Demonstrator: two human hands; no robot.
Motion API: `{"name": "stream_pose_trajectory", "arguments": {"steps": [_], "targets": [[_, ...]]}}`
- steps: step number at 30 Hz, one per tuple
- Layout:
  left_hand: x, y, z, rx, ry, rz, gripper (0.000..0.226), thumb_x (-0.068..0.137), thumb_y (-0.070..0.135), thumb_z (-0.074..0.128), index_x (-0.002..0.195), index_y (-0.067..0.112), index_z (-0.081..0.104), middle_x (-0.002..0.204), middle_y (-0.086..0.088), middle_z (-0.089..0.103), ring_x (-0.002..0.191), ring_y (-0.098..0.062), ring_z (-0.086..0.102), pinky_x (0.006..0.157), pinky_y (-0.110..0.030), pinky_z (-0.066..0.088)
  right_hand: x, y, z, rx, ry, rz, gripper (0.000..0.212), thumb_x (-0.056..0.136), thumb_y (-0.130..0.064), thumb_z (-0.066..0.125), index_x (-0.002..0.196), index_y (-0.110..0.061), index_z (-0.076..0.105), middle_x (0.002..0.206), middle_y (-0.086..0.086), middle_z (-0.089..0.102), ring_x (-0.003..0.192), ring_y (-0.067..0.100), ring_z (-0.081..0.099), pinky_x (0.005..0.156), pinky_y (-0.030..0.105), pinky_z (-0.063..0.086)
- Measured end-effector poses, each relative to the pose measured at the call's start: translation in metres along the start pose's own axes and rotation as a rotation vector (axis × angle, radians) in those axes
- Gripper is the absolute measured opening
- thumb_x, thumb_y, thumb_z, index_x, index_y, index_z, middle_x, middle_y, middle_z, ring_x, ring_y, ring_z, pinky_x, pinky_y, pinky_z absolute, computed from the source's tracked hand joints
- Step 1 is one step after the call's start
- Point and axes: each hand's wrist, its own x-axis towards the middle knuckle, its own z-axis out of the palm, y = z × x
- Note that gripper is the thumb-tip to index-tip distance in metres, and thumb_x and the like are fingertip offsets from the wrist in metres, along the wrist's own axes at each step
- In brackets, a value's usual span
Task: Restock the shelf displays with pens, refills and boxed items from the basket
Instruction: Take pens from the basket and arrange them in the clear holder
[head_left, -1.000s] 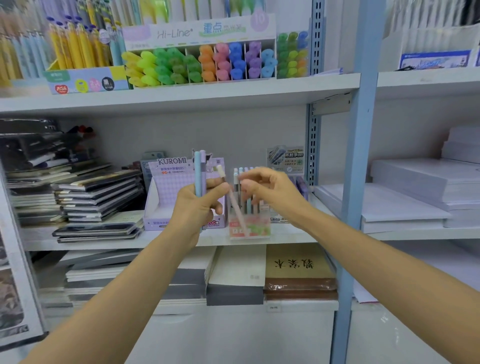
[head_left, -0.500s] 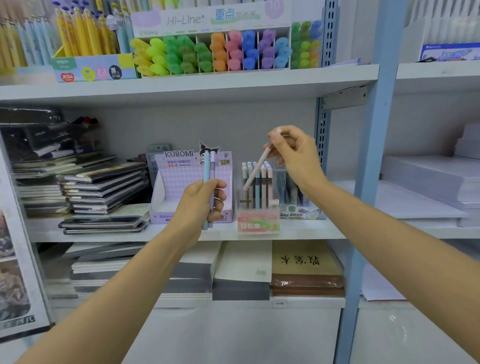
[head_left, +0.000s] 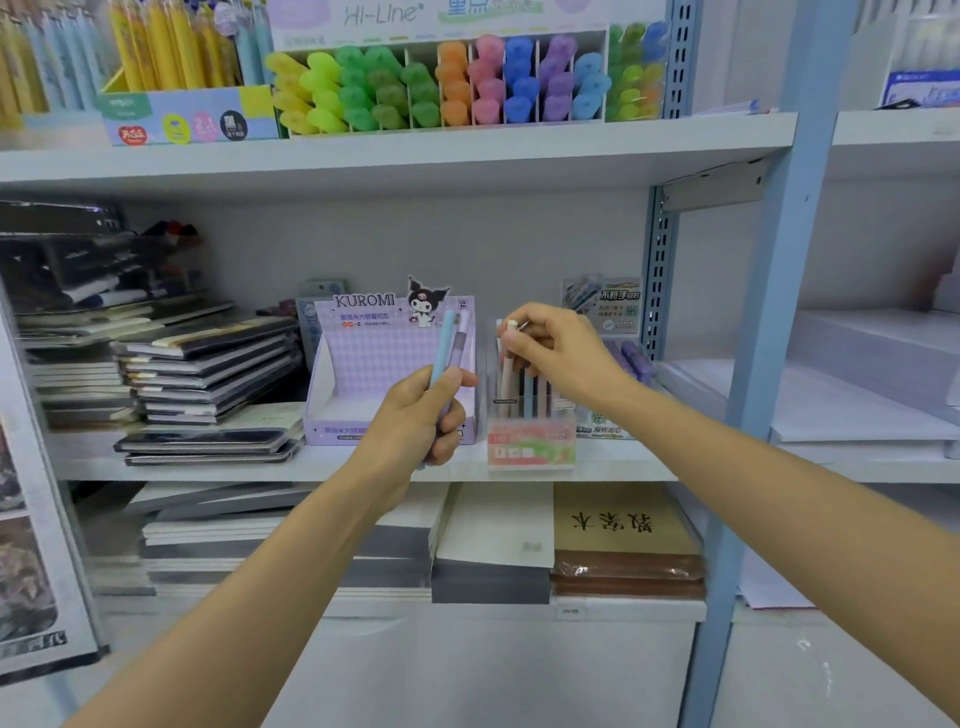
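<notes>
My left hand (head_left: 415, 421) grips two pens upright, one light blue (head_left: 442, 343) and one lilac (head_left: 460, 340), in front of the purple KUROMI display box (head_left: 384, 358). My right hand (head_left: 558, 353) pinches the top of a beige pen (head_left: 506, 371) that stands in the clear pen holder (head_left: 530, 447) on the middle shelf. Several pastel pens stand in that holder beside it. The basket is out of view.
Stacks of dark notebooks (head_left: 208, 379) fill the shelf's left part. A highlighter display (head_left: 441, 83) sits on the shelf above. Paper pads (head_left: 493, 540) lie on the shelf below. A blue upright post (head_left: 769, 364) stands right of my right arm.
My right hand took the beige pen from my left hand, lifted it up and right, then lowered it into the clear holder. My left hand stayed almost still with two pens.
</notes>
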Motion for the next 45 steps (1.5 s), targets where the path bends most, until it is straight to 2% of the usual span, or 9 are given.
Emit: {"name": "stream_pose_trajectory", "arguments": {"steps": [3, 8, 14, 19, 22, 25, 30, 37, 45], "targets": [[-0.001, -0.001, 0.002, 0.008, -0.001, 0.005, 0.023, 0.1, 0.034, 0.05, 0.098, 0.015, 0.063, 0.057, 0.005, 0.04, 0.043, -0.012, 0.032, 0.042, -0.02, 0.029, -0.004, 0.003, 0.01, -0.03, 0.08, -0.04, 0.011, 0.092, -0.015, 0.063, 0.101, -0.014, 0.056, 0.08, 0.007, 0.069, 0.067, 0.028, 0.065, 0.067, 0.039, 0.057], [-0.005, 0.002, 0.004, 0.018, -0.004, 0.015, 0.026, 0.099, 0.039, 0.051, 0.093, 0.019, 0.067, 0.058, 0.005, 0.049, 0.044, -0.011, 0.04, 0.041, -0.019, 0.032, -0.004, 0.01, 0.015, -0.236, 0.17, -0.073, 0.012, 0.087, -0.017, 0.07, 0.098, -0.012, 0.067, 0.088, 0.001, 0.057, 0.071, 0.011, 0.053, 0.075, 0.034, 0.051], [-0.006, 0.005, 0.011, 0.041, -0.04, 0.028, 0.028, 0.099, 0.04, 0.05, 0.096, 0.018, 0.068, 0.059, 0.002, 0.05, 0.046, -0.013, 0.043, 0.043, -0.021, 0.036, -0.01, -0.006, 0.0, 0.314, 0.064, 0.106, 0.027, 0.097, -0.031, 0.055, 0.118, -0.017, 0.065, 0.077, -0.015, 0.062, 0.064, 0.008, 0.051, 0.056, 0.019, 0.042], [-0.007, 0.013, 0.024, 0.084, -0.127, 0.086, 0.029, 0.1, 0.038, 0.049, 0.103, 0.016, 0.069, 0.061, -0.001, 0.056, 0.047, -0.016, 0.051, 0.046, -0.025, 0.043, -0.02, -0.017, -0.012, 0.509, -0.202, 0.129, 0.026, 0.099, -0.027, 0.051, 0.106, -0.009, 0.068, 0.079, -0.006, 0.066, 0.068, 0.008, 0.053, 0.05, 0.02, 0.038], [-0.006, 0.018, 0.027, 0.089, -0.138, 0.067, 0.031, 0.1, 0.038, 0.047, 0.111, 0.016, 0.066, 0.064, -0.005, 0.061, 0.047, -0.018, 0.055, 0.043, -0.024, 0.044, -0.021, -0.019, -0.025, 0.496, -0.125, 0.077, 0.022, 0.101, -0.02, 0.048, 0.101, -0.009, 0.066, 0.081, -0.002, 0.066, 0.068, 0.005, 0.058, 0.054, 0.018, 0.046], [-0.006, 0.018, 0.028, 0.113, -0.04, 0.042, 0.031, 0.101, 0.039, 0.046, 0.108, 0.016, 0.066, 0.059, -0.001, 0.058, 0.04, -0.012, 0.042, 0.038, -0.017, 0.03, -0.014, -0.018, -0.038, 0.598, 0.115, 0.086, 0.02, 0.101, -0.017, 0.046, 0.099, -0.006, 0.062, 0.087, 0.006, 0.064, 0.068, 0.01, 0.062, 0.057, 0.018, 0.051], [-0.004, 0.016, 0.025, 0.076, 0.102, -0.054, 0.024, 0.097, 0.024, 0.04, 0.096, 0.019, 0.064, 0.056, 0.003, 0.052, 0.045, -0.012, 0.039, 0.038, -0.017, 0.029, -0.011, -0.005, -0.046, 0.355, 0.286, 0.064, 0.022, 0.101, -0.017, 0.046, 0.101, -0.001, 0.062, 0.087, 0.012, 0.064, 0.07, 0.014, 0.061, 0.063, 0.021, 0.054], [-0.006, 0.007, 0.02, 0.115, 0.028, 0.037, 0.023, 0.103, 0.023, 0.039, 0.099, 0.021, 0.061, 0.062, 0.003, 0.058, 0.052, -0.01, 0.051, 0.046, -0.021, 0.04, -0.019, 0.007, -0.017, 0.091, 0.139, 0.021, 0.022, 0.1, -0.015, 0.051, 0.099, 0.003, 0.063, 0.085, 0.018, 0.068, 0.069, 0.016, 0.064, 0.068, 0.031, 0.057], [-0.005, -0.001, 0.013, 0.072, 0.023, 0.018, 0.019, 0.102, 0.03, 0.044, 0.106, 0.023, 0.061, 0.058, 0.006, 0.049, 0.05, -0.011, 0.039, 0.048, -0.021, 0.035, -0.011, 0.006, -0.016, 0.019, -0.022, 0.042, 0.017, 0.098, -0.015, 0.054, 0.109, -0.004, 0.06, 0.088, 0.014, 0.069, 0.076, 0.025, 0.068, 0.077, 0.038, 0.058]]}}
